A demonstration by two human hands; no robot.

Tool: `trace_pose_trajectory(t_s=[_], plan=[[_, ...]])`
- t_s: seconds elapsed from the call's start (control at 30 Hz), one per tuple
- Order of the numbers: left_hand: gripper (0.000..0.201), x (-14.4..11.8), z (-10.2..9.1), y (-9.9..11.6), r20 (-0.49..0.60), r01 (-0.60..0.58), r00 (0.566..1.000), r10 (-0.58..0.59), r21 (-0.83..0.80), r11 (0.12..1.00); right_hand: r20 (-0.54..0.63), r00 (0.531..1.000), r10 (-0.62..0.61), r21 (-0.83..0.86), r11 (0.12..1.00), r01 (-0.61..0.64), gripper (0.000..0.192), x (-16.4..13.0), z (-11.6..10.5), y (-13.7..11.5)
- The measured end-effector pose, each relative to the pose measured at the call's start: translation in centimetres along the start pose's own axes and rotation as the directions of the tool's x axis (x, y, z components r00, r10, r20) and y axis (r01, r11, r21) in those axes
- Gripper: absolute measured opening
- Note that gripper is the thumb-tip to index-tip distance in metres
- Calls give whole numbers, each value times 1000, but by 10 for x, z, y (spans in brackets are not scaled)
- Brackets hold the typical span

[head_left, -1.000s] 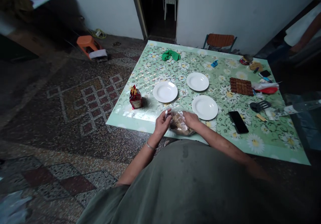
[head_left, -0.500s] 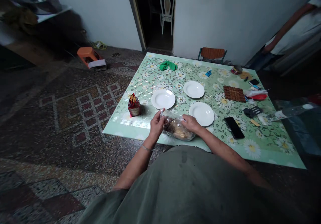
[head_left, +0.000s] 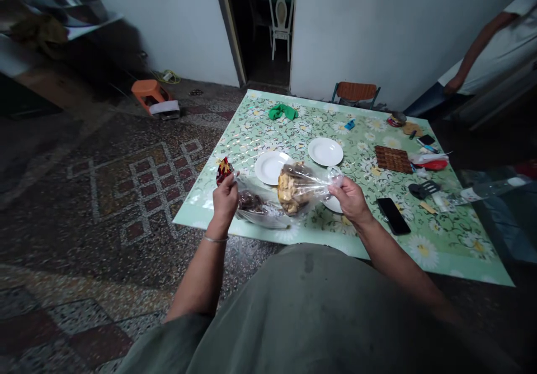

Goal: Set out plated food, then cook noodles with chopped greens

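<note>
My left hand (head_left: 225, 199) is closed on the top edge of a clear plastic bag (head_left: 260, 213) with dark brown contents, low over the table's near side. My right hand (head_left: 351, 199) grips the gathered neck of another clear bag (head_left: 294, 188), which holds pale yellow, lumpy food. That bag is stretched sideways between the hands and overlaps the dark one's right end; whether they touch I cannot tell. Behind the bags are white plates (head_left: 268, 167), one (head_left: 325, 151) farther back and one (head_left: 333, 204) partly covered. A red packet (head_left: 224, 170) is partly hidden behind my left hand.
The flowered table (head_left: 423, 248) bears a black phone (head_left: 393, 216), a black spatula (head_left: 424, 188), a brown woven mat (head_left: 393, 158) and a green cloth (head_left: 283, 112). A plastic bottle (head_left: 489, 186) lies at the right edge. A person (head_left: 482, 55) stands at back right.
My hands have moved apart, the left to the left and the right to the right. The bag of yellow food is now drawn out from beside the dark contents and raised.
</note>
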State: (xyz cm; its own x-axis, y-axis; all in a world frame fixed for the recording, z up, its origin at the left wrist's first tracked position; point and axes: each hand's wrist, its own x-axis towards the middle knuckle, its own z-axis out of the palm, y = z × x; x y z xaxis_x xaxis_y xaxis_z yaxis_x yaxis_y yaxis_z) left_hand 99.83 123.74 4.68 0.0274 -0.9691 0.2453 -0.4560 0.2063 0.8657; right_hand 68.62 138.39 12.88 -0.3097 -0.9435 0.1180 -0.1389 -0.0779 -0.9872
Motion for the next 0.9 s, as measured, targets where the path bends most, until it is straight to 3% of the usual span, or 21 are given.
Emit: trace_pose_trajectory(t_s=[0.1,0.23,0.33,0.47,0.53,0.6,0.67,0.73,0.83,0.9], plan=[[39,7,-6,-10,-70,21,997,-15,94,995,-105,994,14,28,1000,-11,28,6,-3,-6],[40,8,-8,-20,-79,36,997,-22,190,981,-296,955,-30,45,998,45,27,14,-11,-15],[39,6,-8,-21,-47,40,998,-30,238,970,-188,981,50,-38,998,-58,28,13,-25,-12],[32,4,-11,-6,-38,53,998,-42,360,931,-32,988,149,-162,975,-152,30,5,-44,16],[38,-1,-11,9,-98,9,995,36,421,907,-6,984,179,-198,964,-177,31,2,-49,34],[49,-12,-3,27,-125,-107,977,170,402,909,28,980,199,-261,947,-185,32,0,-49,52],[50,-31,16,45,-19,-272,957,289,288,918,59,982,181,-382,913,-145,33,-1,-44,68],[40,-55,47,59,257,-382,902,346,107,918,80,984,159,-497,862,-99,33,-2,-34,81],[37,-90,101,67,636,-270,738,225,-26,962,105,976,189,-506,855,-111,26,-6,-19,100],[40,-105,130,66,725,-189,679,114,22,982,118,966,231,-399,901,-167,26,-10,-14,113]])
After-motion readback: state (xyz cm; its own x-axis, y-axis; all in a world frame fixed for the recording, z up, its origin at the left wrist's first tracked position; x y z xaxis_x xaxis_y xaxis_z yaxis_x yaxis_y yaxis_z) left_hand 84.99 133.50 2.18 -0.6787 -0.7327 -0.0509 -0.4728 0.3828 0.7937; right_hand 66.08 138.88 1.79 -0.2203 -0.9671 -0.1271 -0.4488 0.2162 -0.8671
